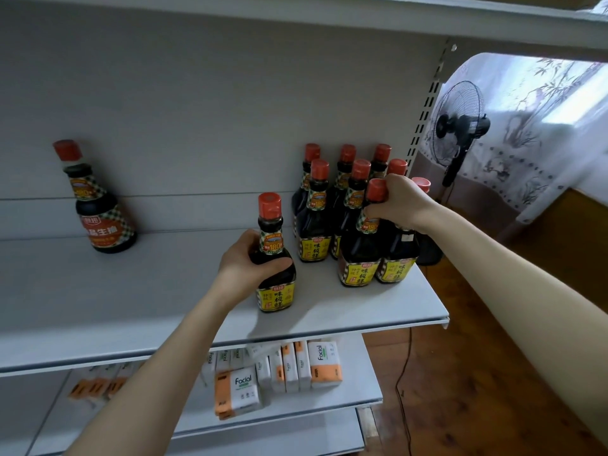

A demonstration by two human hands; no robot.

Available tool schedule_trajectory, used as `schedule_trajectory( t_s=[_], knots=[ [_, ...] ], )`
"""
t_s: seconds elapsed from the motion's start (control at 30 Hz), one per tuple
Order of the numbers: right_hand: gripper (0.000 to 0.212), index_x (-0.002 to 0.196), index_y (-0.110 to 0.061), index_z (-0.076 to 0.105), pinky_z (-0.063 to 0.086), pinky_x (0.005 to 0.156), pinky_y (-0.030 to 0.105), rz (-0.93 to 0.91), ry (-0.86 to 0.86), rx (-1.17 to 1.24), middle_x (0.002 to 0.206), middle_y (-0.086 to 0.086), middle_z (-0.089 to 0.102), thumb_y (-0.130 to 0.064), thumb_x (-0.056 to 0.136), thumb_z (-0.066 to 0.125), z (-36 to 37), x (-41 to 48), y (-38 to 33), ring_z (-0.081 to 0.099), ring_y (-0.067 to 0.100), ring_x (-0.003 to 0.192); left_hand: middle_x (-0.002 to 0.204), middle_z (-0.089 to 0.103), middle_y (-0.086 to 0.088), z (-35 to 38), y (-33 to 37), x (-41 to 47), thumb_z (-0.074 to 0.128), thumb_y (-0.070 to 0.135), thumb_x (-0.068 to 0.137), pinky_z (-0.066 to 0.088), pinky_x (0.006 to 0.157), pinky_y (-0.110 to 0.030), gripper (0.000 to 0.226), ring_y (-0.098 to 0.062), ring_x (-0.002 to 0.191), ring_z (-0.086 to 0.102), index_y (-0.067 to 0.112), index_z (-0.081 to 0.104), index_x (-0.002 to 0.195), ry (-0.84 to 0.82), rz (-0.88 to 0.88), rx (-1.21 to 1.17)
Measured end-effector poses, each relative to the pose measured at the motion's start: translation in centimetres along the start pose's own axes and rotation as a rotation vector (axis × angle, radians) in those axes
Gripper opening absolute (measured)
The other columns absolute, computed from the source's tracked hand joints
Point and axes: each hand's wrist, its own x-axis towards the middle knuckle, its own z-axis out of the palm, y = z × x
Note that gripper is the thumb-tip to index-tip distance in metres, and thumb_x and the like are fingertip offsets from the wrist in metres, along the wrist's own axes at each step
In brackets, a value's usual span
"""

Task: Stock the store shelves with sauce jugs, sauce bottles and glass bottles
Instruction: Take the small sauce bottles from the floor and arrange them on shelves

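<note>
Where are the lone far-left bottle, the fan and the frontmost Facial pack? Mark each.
lone bottle (107, 230): head view, on its red label.
fan (448, 125): head view, on its centre hub.
Facial pack (242, 386): head view, on its white front.

2 bare arms reach forward from the bottom and right of view; left hand lower and nearer, fingers and thumb curled round the shoulder of a sauce bottle, thumb across its front; left forearm runs diagonally up from bottom left; right hand higher and further in, knuckles up, fingers wrapped on the neck of a second sauce bottle just under the cap; right forearm enters from the right edge.
</note>
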Motion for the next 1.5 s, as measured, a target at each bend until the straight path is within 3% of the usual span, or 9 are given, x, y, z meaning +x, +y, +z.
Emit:
schedule_trajectory(
  t_s=[0.4, 0.5, 0.57, 0.7, 0.8, 0.93, 1.1, 1.23, 1.5],
  knots=[
    [0.021, 0.081, -0.002, 0.05, 0.036, 0.05, 0.024, 0.002, 0.07, -0.027, 0.072, 0.006, 0.052, -0.013, 0.074, 0.067, 0.4, -0.2, 0.1, 0.053, 0.023, 0.068, 0.101, 0.059, 0.003, 0.0, 0.5, -0.2, 0.076, 0.026, 0.073, 0.042, 0.078, -0.028, 0.039, -0.018, 0.097, 0.057, 0.023, 0.051, 0.103, -0.008, 0.0, 0.077],
    [0.037, 0.106, 0.0, 0.054, 0.045, 0.067, 0.031, 0.012, 0.11, 0.035, 0.092, 0.01, 0.06, -0.019, 0.077, 0.07, 0.2, -1.3, 0.0, 0.058, 0.026, 0.086, 0.106, 0.055, 0.008, -0.3, 0.8, -0.4, 0.075, 0.029, 0.074, 0.037, 0.084, -0.026, 0.039, -0.011, 0.101, 0.051, 0.026, 0.05, 0.104, 0.005, 0.006, 0.071],
    [0.047, 0.118, -0.004, 0.052, 0.045, 0.077, 0.028, 0.006, 0.29, 0.17, 0.099, 0.006, 0.061, -0.023, 0.08, 0.07, 0.3, -3.0, 0.3, 0.057, 0.019, 0.092, 0.107, 0.058, 0.005, -0.5, 1.1, -0.3, 0.075, 0.026, 0.074, 0.039, 0.086, -0.025, 0.039, -0.011, 0.103, 0.053, 0.023, 0.054, 0.107, 0.06, 0.027, -0.013],
    [0.021, 0.096, -0.004, 0.064, 0.043, 0.067, 0.005, -0.084, 0.634, 0.305, 0.083, 0.0, 0.062, -0.021, 0.084, 0.066, 2.4, -7.7, 2.7, 0.06, 0.013, 0.077, 0.1, 0.063, 0.002, -0.2, 1.7, -0.3, 0.072, 0.019, 0.078, 0.04, 0.081, -0.024, 0.036, -0.014, 0.094, 0.058, 0.018, 0.059, 0.112, 0.113, 0.097, -0.009],
    [0.029, 0.098, -0.002, 0.066, 0.044, 0.071, 0.02, 0.06, 0.476, 0.122, 0.091, 0.008, 0.067, -0.028, 0.086, 0.063, 6.1, -9.6, 7.0, 0.063, 0.024, 0.089, 0.097, 0.062, 0.004, 0.4, 1.9, -0.3, 0.073, 0.019, 0.077, 0.041, 0.077, -0.019, 0.034, -0.013, 0.091, 0.058, 0.017, 0.061, 0.109, 0.132, 0.106, -0.019],
    [0.067, 0.132, -0.003, 0.045, 0.04, 0.097, 0.036, 0.325, 0.146, -0.085, 0.139, 0.011, 0.045, -0.05, 0.086, 0.053, 9.7, -10.1, 10.5, 0.038, 0.025, 0.13, 0.095, 0.063, 0.005, 1.7, 2.4, 0.1, 0.073, 0.018, 0.076, 0.042, 0.071, -0.012, 0.029, -0.01, 0.089, 0.059, 0.022, 0.06, 0.102, 0.105, 0.11, -0.048],
    [0.09, 0.137, -0.003, 0.036, 0.02, 0.113, 0.038, 0.332, 0.055, -0.286, 0.148, 0.015, 0.031, -0.073, 0.081, 0.028, 11.5, -10.2, 11.7, 0.021, 0.026, 0.14, 0.095, 0.062, 0.007, 3.7, 3.2, 0.9, 0.073, 0.015, 0.077, 0.04, 0.064, 0.004, 0.036, -0.005, 0.086, 0.057, 0.016, 0.061, 0.111, 0.063, 0.135, -0.073],
    [0.077, 0.143, -0.004, 0.025, 0.007, 0.117, 0.034, 0.313, 0.062, -0.289, 0.155, 0.013, 0.016, -0.059, 0.09, 0.035, 12.0, -10.3, 12.0, 0.006, 0.024, 0.145, 0.097, 0.062, 0.007, 5.1, 3.5, 1.9, 0.072, 0.013, 0.077, 0.04, 0.065, 0.004, 0.035, -0.008, 0.089, 0.058, 0.016, 0.06, 0.11, 0.031, 0.157, -0.084],
    [0.077, 0.145, -0.006, 0.02, 0.004, 0.117, 0.033, 0.312, 0.062, -0.295, 0.156, 0.012, 0.011, -0.059, 0.091, 0.033, 12.1, -10.4, 12.0, 0.003, 0.023, 0.145, 0.097, 0.061, 0.005, 6.5, 3.8, 3.3, 0.07, 0.011, 0.079, 0.043, 0.071, -0.006, 0.03, -0.011, 0.09, 0.058, 0.01, 0.061, 0.108, 0.029, 0.23, -0.065]
  ],
)
